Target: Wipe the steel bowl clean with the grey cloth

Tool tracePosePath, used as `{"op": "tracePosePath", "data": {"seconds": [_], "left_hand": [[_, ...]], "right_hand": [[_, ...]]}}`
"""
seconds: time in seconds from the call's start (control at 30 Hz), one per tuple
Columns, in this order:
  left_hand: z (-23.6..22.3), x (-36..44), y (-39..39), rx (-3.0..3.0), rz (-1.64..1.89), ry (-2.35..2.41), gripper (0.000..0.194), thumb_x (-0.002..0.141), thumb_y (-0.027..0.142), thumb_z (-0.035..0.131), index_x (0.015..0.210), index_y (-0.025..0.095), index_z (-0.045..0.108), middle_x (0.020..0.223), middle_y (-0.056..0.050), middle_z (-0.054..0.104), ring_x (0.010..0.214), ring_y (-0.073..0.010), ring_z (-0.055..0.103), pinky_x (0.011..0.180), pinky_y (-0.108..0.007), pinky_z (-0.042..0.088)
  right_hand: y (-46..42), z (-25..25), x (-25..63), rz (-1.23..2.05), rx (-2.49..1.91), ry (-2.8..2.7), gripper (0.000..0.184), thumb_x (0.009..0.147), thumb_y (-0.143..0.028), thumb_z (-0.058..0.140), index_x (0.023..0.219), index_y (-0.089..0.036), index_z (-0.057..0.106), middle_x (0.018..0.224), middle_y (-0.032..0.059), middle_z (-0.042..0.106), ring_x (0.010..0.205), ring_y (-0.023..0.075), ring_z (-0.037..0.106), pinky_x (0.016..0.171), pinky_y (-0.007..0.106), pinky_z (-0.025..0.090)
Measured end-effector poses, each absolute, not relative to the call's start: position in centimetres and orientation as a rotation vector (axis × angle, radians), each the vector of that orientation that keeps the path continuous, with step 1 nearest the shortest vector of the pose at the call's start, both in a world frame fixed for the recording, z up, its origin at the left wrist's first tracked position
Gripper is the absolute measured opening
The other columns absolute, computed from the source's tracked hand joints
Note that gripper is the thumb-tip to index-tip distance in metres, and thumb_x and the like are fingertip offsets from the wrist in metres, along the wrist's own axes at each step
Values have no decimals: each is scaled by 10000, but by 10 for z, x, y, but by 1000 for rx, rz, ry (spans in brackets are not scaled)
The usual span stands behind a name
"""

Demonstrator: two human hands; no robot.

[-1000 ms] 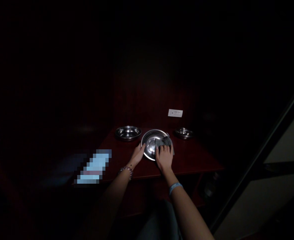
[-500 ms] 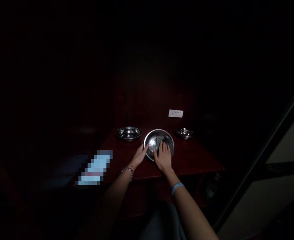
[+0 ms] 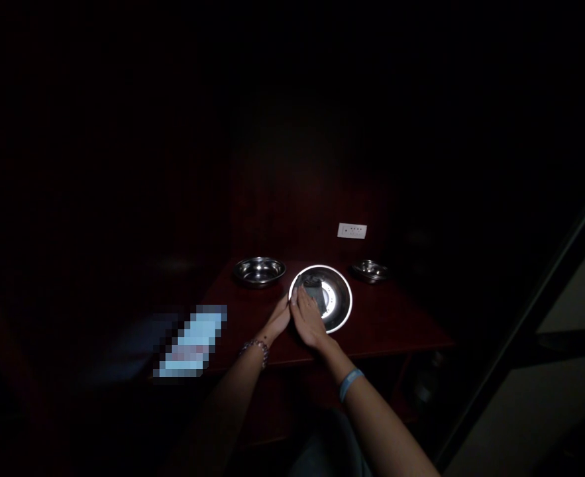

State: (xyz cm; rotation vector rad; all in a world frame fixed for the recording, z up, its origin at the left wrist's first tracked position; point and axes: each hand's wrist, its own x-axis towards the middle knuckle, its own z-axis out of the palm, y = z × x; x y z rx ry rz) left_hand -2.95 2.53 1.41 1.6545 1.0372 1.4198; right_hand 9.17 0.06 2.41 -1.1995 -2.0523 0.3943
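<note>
A shiny steel bowl (image 3: 340, 305) is tilted toward me over the dark red table. My left hand (image 3: 279, 319) grips its left rim, thumb on the inner side and the other fingers mostly hidden behind. Inside the bowl, my right hand (image 3: 308, 322) presses a dark grey cloth (image 3: 314, 289) against the left part of the wall, fingers together and fairly straight. The two hands nearly touch at the rim. Whether the bowl's underside rests on the table cannot be seen.
On the table (image 3: 366, 324), a wide steel dish (image 3: 259, 281) stands left of the bowl and smaller steel dishes (image 3: 370, 273) stand to the right. A white socket plate (image 3: 352, 231) is on the back wall. A bright blurred-out patch (image 3: 193, 344) lies at left.
My right hand and the cloth have slid from the right side of the bowl's inside to its left. The bowl has shifted slightly right in view; my left hand keeps its rim.
</note>
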Motion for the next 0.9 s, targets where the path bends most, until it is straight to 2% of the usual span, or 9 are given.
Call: {"op": "tracePosePath", "data": {"seconds": [0.13,0.23,0.33,0.43,0.53,0.7,0.9], "left_hand": [[17,-30,21,1637,1403,1076,642,964,592,379,1372,135,569,1434,-151,587,1350,-253,534,1172,-372,368],[16,-29,22,1635,1398,1120,656,968,592,371,1387,121,553,1466,-156,555,1373,-254,510,1194,-370,330],[14,-28,24,1632,1403,1153,683,977,588,332,1389,85,542,1473,-172,542,1379,-262,502,1200,-386,320],[12,-27,27,1659,1421,1142,673,974,597,313,1345,102,578,1432,-157,587,1333,-257,548,1177,-391,363],[10,-26,28,1691,1450,1125,652,967,601,324,1307,121,602,1397,-145,619,1304,-259,570,1157,-399,390],[12,-24,26,1722,1459,1122,616,971,575,324,1293,130,602,1384,-144,629,1292,-255,578,1152,-398,396],[16,-21,20,1747,1451,1076,626,975,572,338,1335,118,576,1402,-147,614,1304,-265,569,1161,-419,386]], "right_hand": [[-13,25,106,570,-1114,-2097,719,1029,-609,132,1593,-171,220,1630,81,291,1504,217,295,1231,415,250],[-24,24,119,540,-1149,-2184,699,1034,-599,146,1582,-184,269,1605,72,348,1478,213,351,1222,399,280],[-36,22,134,377,-1176,-2357,679,1046,-565,185,1561,-149,334,1577,100,402,1450,226,402,1209,391,304],[-50,22,147,154,-1171,-2503,655,1054,-527,212,1540,-120,379,1546,127,450,1417,250,451,1190,417,328],[-61,26,159,-20,-1218,-2541,619,1056,-512,233,1520,-150,423,1504,108,513,1365,255,510,1173,432,346],[-68,24,172,-288,-1327,-2469,561,1053,-493,286,1456,-182,521,1437,96,585,1342,245,531,1186,436,310],[-72,7,163,-538,-1573,-2244,625,1030,-483,364,1443,-38,513,1475,201,511,1418,314,435,1222,480,219]]}}
